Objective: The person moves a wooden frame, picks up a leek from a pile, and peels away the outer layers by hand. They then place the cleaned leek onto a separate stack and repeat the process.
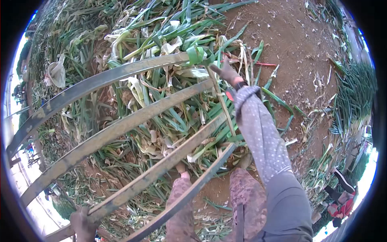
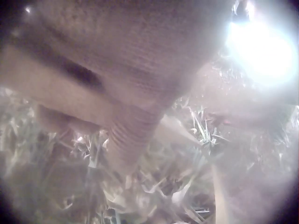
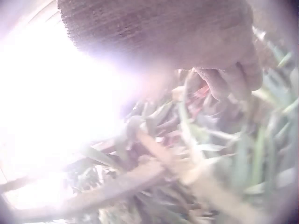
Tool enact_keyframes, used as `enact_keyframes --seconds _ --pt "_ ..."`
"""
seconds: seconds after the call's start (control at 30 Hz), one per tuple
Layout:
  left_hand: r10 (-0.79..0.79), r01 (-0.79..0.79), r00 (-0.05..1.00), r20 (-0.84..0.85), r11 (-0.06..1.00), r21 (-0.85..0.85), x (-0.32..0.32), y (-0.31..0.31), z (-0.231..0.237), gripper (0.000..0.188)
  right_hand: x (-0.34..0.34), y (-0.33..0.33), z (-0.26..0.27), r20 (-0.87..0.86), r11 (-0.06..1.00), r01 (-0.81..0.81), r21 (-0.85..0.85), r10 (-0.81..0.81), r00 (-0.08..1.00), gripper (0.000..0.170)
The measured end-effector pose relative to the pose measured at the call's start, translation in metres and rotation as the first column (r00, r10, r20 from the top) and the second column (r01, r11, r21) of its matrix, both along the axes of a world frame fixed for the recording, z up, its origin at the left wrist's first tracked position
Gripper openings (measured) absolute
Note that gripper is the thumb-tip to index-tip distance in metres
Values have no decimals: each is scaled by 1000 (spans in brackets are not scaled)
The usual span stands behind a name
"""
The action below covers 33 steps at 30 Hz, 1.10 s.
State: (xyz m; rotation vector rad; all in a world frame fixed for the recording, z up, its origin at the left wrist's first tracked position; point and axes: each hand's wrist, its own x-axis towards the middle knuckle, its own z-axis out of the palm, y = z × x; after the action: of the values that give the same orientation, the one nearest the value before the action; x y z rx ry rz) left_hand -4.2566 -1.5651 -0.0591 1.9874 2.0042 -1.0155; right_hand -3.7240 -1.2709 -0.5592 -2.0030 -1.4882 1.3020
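Note:
A slatted frame [image 1: 117,127] of long bars, joined by a thin crosspiece [image 1: 221,101], slants across the head view above leafy stalks. At lower left, my gloved left hand [image 1: 84,224] grips one of its bars. The left wrist view shows a finger bent over the pale bar [image 2: 56,79]. My gloved right hand [image 1: 228,74] reaches toward the far end of the top bar, thumb and fingers apart, close beside a green wrapping [image 1: 196,55]. In the right wrist view its fingers [image 3: 236,79] hang over the leaves, with bright glare at left.
Long green and dried onion-like leaves [image 1: 161,101] cover the ground under the frame. Bare brown soil [image 1: 290,52] lies to the right, with a heap of green stalks [image 1: 354,97] beyond. A person in red [image 1: 342,205] is at the lower right edge.

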Motion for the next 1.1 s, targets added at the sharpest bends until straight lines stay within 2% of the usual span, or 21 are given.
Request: enact_keyframes --seconds 0.03,0.13,0.17,0.23,0.27,0.3,0.4,0.43,0.5,0.53,0.6,0.67,0.73,0.77,0.8,0.83,0.87,0.93,1.0,1.07,1.1 --pt "-24 23 999 27 999 36 -1 -1 -3 50 -16 22 -10 -55 1000 29 4 -29 998 141" --pt "66 -76 997 -48 967 -244 -3 13 7 41 -69 47 4 -508 961 211 179 -94 856 148" --pt "132 -151 987 -89 953 -262 11 22 9 44 -78 54 -2 -450 938 233 258 -97 888 145" --pt "-329 333 943 53 937 -105 -5 16 6 45 -97 61 8 -312 944 181 277 -90 946 139" --pt "-436 440 897 74 896 -57 -8 16 6 46 -113 59 26 -233 970 116 211 -65 970 137" --pt "-540 542 838 82 841 -2 -9 16 5 46 -133 51 30 19 922 156 354 -174 985 112" --pt "-419 421 907 39 904 -76 0 17 10 49 -138 57 40 -189 877 399 266 -358 914 73" --pt "-311 307 950 -7 942 -133 3 17 12 50 -137 64 27 -348 861 478 173 -401 848 40" --pt "120 -181 972 -202 931 -316 13 17 15 54 -125 47 30 -688 881 473 29 -325 649 27" --pt "101 -129 986 -131 966 -226 11 13 12 52 -121 29 52 -817 894 447 -42 -288 499 21" --pt "36 -35 999 8 999 -28 1 3 -3 50 -72 -14 118 -850 924 383 15 -190 491 8" --pt "-17 17 1000 12 999 37 1 -3 -4 48 7 -57 165 -864 892 449 51 -186 468 14" --pt "-4 3 1000 31 999 34 -4 -4 0 48 100 -101 208 -838 805 579 132 -222 499 31" --pt "-21 17 998 63 998 66 15 8 1 41 142 -132 223 -778 720 689 82 -386 495 28" --pt "2 -5 998 57 999 38 16 10 2 41 221 -181 182 -314 755 559 342 -468 826 29" --pt "24 -24 999 48 1000 2 14 9 3 40 295 -227 144 278 811 382 443 -530 802 31" --pt "44 -43 998 34 998 -37 14 10 7 40 318 -269 140 300 734 619 280 -679 670 34" --pt "61 -59 998 23 996 -64 27 16 12 38 362 -369 100 656 797 546 -258 -270 705 40" --pt "67 -69 997 -26 995 -75 33 16 12 39 263 -370 175 553 808 587 -45 -470 688 54" --pt "49 -51 999 -21 996 -80 38 18 17 39 188 -337 188 583 900 316 -301 -89 808 65" --pt "63 -65 998 -30 994 -82 41 18 18 40 170 -336 143 363 964 150 -221 -62 930 71"
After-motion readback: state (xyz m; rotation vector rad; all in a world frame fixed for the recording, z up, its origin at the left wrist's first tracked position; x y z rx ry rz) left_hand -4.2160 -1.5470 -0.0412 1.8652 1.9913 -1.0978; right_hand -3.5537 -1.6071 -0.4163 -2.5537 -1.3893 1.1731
